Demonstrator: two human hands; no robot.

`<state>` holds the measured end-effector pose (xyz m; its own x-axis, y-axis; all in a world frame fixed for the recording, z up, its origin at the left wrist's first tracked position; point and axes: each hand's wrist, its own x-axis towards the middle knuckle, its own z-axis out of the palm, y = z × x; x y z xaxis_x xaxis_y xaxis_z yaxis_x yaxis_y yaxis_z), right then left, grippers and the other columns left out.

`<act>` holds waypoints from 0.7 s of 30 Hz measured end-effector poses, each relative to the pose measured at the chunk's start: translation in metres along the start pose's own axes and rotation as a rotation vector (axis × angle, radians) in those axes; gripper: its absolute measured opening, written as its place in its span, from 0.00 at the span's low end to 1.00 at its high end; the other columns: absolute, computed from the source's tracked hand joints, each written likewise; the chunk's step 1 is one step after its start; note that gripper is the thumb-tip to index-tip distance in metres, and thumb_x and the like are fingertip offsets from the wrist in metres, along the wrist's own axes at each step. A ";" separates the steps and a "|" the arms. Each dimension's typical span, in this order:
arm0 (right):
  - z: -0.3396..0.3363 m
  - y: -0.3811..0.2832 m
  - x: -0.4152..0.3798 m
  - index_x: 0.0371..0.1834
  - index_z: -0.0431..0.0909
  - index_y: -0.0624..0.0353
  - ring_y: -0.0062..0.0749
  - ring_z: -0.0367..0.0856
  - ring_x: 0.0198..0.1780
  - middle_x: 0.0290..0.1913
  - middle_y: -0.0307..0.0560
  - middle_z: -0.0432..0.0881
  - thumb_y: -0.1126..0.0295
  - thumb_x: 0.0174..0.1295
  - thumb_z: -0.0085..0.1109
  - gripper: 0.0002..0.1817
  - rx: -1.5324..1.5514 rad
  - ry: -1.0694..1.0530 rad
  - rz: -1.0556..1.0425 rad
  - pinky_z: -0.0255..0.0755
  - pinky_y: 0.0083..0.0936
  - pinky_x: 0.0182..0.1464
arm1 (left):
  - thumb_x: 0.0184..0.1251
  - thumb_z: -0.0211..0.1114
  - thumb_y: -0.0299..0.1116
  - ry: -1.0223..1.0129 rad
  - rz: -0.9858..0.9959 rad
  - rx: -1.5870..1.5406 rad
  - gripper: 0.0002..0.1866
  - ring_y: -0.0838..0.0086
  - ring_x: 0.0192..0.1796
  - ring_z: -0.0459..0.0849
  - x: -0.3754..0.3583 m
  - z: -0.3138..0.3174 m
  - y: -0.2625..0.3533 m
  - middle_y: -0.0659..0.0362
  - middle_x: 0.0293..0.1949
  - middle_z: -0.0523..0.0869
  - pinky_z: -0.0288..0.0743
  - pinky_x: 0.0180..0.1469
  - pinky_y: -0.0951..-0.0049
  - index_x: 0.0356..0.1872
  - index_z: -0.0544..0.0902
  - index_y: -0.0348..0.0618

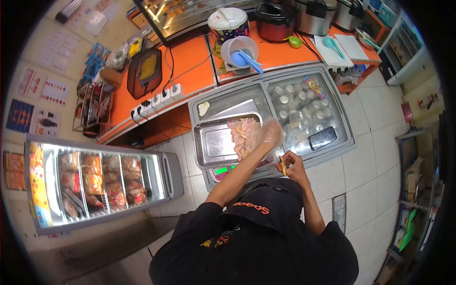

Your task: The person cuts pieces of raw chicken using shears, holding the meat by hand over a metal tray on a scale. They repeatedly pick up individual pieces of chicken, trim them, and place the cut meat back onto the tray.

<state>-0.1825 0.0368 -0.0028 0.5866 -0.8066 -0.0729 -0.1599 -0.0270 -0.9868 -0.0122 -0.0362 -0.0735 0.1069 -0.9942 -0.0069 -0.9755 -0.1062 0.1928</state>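
My left hand point(272, 131), in a clear plastic glove, is at the right edge of a metal tray point(205, 151), beside a pile of pale pink meat pieces point(244, 137). Its fingers are blurred, and whether they hold anything is unclear. My right hand point(292, 167) is bare and closed on a small yellow object point(283, 166), near the front edge of the glass-topped freezer point(304, 156). Under the tray's front side, a scale with a lit green display point(221, 171) is partly visible.
A dark phone point(322, 138) lies on the freezer glass, above cans. Behind stands an orange counter point(194, 71) with a white-lidded tub point(228, 21), cookers point(275, 21) and a power strip point(164, 98). A lit display fridge point(102, 183) is at left.
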 end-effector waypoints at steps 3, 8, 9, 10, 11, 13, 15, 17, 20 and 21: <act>0.001 0.004 -0.006 0.25 0.70 0.56 0.10 0.67 0.23 0.22 0.31 0.75 0.70 0.45 0.76 0.18 0.040 0.012 -0.003 0.61 0.12 0.25 | 0.58 0.56 0.28 -0.022 -0.046 -0.046 0.09 0.58 0.39 0.86 0.014 0.016 0.004 0.49 0.34 0.86 0.79 0.37 0.60 0.33 0.85 0.40; 0.003 0.001 -0.013 0.25 0.71 0.57 0.10 0.67 0.23 0.22 0.31 0.75 0.69 0.45 0.77 0.18 0.049 0.024 0.016 0.60 0.13 0.25 | 0.53 0.58 0.27 -0.155 -0.029 0.009 0.08 0.57 0.40 0.86 0.028 0.024 -0.004 0.49 0.33 0.86 0.80 0.39 0.61 0.29 0.85 0.41; 0.002 -0.002 -0.013 0.25 0.71 0.58 0.10 0.67 0.23 0.22 0.31 0.75 0.68 0.45 0.77 0.18 0.045 0.029 0.017 0.60 0.13 0.25 | 0.53 0.58 0.27 -0.204 0.009 0.012 0.08 0.56 0.40 0.86 0.027 0.009 -0.003 0.49 0.35 0.86 0.80 0.39 0.61 0.31 0.85 0.40; -0.001 -0.003 -0.013 0.25 0.71 0.58 0.11 0.67 0.23 0.22 0.31 0.76 0.68 0.45 0.77 0.18 0.013 0.033 -0.001 0.61 0.13 0.25 | 0.53 0.58 0.27 -0.252 0.050 0.015 0.09 0.56 0.41 0.86 0.025 -0.020 0.002 0.48 0.36 0.86 0.80 0.39 0.61 0.33 0.85 0.40; -0.003 -0.004 -0.014 0.25 0.71 0.58 0.11 0.68 0.23 0.22 0.31 0.76 0.67 0.45 0.77 0.18 -0.019 0.038 -0.017 0.61 0.13 0.25 | 0.53 0.58 0.27 -0.303 0.092 0.019 0.10 0.55 0.41 0.86 0.024 -0.038 0.002 0.47 0.38 0.86 0.80 0.40 0.60 0.34 0.84 0.40; -0.002 -0.003 -0.018 0.25 0.71 0.58 0.11 0.69 0.23 0.22 0.32 0.76 0.68 0.45 0.77 0.18 -0.046 0.047 -0.025 0.62 0.14 0.26 | 0.54 0.58 0.26 -0.223 0.236 -0.090 0.12 0.59 0.40 0.86 0.025 -0.034 -0.021 0.50 0.38 0.86 0.80 0.41 0.63 0.39 0.83 0.39; -0.007 0.000 -0.018 0.25 0.69 0.58 0.12 0.69 0.24 0.23 0.33 0.77 0.69 0.45 0.76 0.19 -0.050 0.056 -0.021 0.63 0.14 0.26 | 0.57 0.59 0.28 -0.238 0.207 -0.591 0.13 0.65 0.40 0.84 0.012 -0.049 -0.041 0.54 0.37 0.85 0.78 0.44 0.66 0.44 0.80 0.40; -0.008 0.001 -0.015 0.27 0.70 0.57 0.13 0.71 0.26 0.24 0.33 0.77 0.68 0.44 0.77 0.20 0.117 0.062 0.030 0.65 0.14 0.29 | 0.61 0.62 0.32 -0.267 0.043 -1.175 0.14 0.72 0.40 0.82 -0.020 -0.114 -0.042 0.58 0.37 0.83 0.76 0.45 0.71 0.47 0.77 0.42; -0.002 -0.016 -0.003 0.30 0.71 0.57 0.16 0.74 0.30 0.26 0.34 0.78 0.68 0.43 0.78 0.21 0.229 -0.015 0.047 0.67 0.16 0.34 | 0.64 0.65 0.39 -0.112 -0.032 -1.423 0.17 0.78 0.41 0.78 -0.051 -0.161 -0.055 0.61 0.37 0.80 0.74 0.41 0.79 0.49 0.74 0.44; 0.003 -0.023 0.003 0.30 0.71 0.56 0.17 0.75 0.31 0.27 0.34 0.78 0.67 0.42 0.79 0.21 0.242 -0.055 0.044 0.68 0.16 0.36 | 0.65 0.63 0.39 -0.022 0.005 -1.385 0.17 0.79 0.40 0.78 -0.062 -0.179 -0.054 0.62 0.38 0.79 0.73 0.41 0.81 0.50 0.74 0.44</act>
<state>-0.1746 0.0372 0.0195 0.6265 -0.7705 -0.1177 0.0051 0.1550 -0.9879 0.0677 0.0340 0.0919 0.0887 -0.9959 -0.0161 0.0102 -0.0153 0.9998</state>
